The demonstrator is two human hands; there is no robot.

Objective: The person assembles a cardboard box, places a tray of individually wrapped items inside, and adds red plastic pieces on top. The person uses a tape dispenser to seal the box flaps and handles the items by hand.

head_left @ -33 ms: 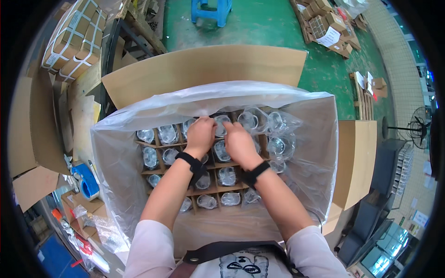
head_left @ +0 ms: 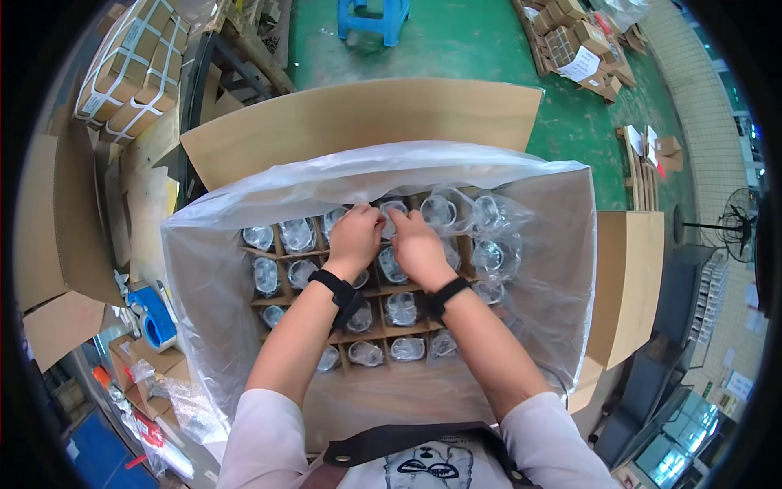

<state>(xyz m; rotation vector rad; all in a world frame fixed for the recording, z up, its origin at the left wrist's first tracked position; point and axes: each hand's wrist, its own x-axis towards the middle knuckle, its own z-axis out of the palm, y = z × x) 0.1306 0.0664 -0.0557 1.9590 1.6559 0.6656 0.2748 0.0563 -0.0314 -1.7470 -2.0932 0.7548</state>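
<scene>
Both my hands meet over the far middle of a lined box with a cardboard divider grid (head_left: 377, 336). Between them, a round, shiny metal-looking part in clear plastic (head_left: 393, 209) sits in its cell. My left hand (head_left: 356, 238) is closed, its thumb and fingertips pinched on the plastic at the part's left side. My right hand (head_left: 419, 247) reaches in from the right, fingers curled and closed on the wrap, index finger bent over the part. The fingertips partly hide it. Several like wrapped parts fill the surrounding cells; bulkier wrapped ones (head_left: 489, 255) lie at the right.
Clear plastic lining (head_left: 538, 244) drapes over the box walls, and a cardboard flap (head_left: 366, 114) stands open at the far side. A blue tape dispenser (head_left: 155, 320) is on the left. Further off are strapped cartons (head_left: 134, 69), a blue stool (head_left: 375, 20) and a fan (head_left: 733, 224).
My right hand and wrist have shifted very slightly left, toward my left hand. Otherwise the scene looks the same.
</scene>
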